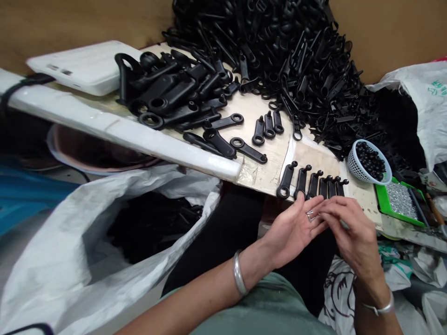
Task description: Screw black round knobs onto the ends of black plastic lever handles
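My left hand [291,230] is palm up with its fingers spread, and small silvery metal pieces [310,215] lie on its fingers. Close against it, my right hand [352,228] has thumb and fingertips pinched together over the left fingers; what they pinch is too small to make out. Just beyond the hands, several black lever-shaped parts [287,180] stand in a row at the table's near edge, ring ends toward me. Farther back, three smaller black parts [268,125] lie side by side.
A large heap of black parts [265,42] covers the back of the table [275,156]. At right are a light-blue basket [353,164] of black pieces and a green tray [384,197] of metal bits. A white sack [45,279] is lower left; a white device [91,63] is upper left.
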A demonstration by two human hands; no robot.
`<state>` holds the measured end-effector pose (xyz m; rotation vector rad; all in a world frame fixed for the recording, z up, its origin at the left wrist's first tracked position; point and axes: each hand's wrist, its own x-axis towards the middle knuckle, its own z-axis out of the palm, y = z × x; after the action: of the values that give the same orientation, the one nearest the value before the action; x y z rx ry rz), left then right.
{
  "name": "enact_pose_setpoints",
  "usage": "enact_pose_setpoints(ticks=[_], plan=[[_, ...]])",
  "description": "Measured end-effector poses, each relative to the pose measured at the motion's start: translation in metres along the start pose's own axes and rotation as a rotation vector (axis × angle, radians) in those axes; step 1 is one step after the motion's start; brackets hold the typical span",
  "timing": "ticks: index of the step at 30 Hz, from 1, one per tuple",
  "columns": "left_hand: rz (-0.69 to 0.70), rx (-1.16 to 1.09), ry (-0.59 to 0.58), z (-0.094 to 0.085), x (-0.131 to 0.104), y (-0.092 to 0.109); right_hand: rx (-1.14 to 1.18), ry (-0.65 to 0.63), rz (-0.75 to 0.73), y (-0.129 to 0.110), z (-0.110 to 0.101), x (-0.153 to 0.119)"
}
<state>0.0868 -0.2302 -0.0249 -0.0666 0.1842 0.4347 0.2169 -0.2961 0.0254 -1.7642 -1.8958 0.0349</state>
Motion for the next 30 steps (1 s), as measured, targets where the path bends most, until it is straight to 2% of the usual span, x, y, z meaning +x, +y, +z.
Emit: enact_pose_setpoints(ticks=[3,5,7,11,14,23,30], plan=[[-0.031,0.025,-0.026,-0.005,0.001,-0.002,0.089,0.098,0.18,0.006,-0.003,0.018],[-0.059,0.059,-0.031,-0.007,0.002,-0.002,0.163,0.103,0.271,0.01,0.001,0.036],[-0.078,0.087,-0.031,-0.009,0.002,-0.002,0.227,0.071,0.283,0.014,0.008,0.055],[-0.078,0.104,-0.028,-0.011,0.002,0.001,0.264,-0.006,0.182,0.018,0.022,0.085],[-0.076,0.102,-0.035,-0.013,0.002,0.003,0.259,-0.047,0.143,0.021,0.03,0.095],[-0.105,0.106,-0.068,-0.018,0.004,0.001,0.083,0.0,-0.026,0.031,0.041,0.104],[-0.101,0.121,-0.086,-0.017,0.004,0.003,0.065,0.016,-0.101,0.03,0.048,0.111]])
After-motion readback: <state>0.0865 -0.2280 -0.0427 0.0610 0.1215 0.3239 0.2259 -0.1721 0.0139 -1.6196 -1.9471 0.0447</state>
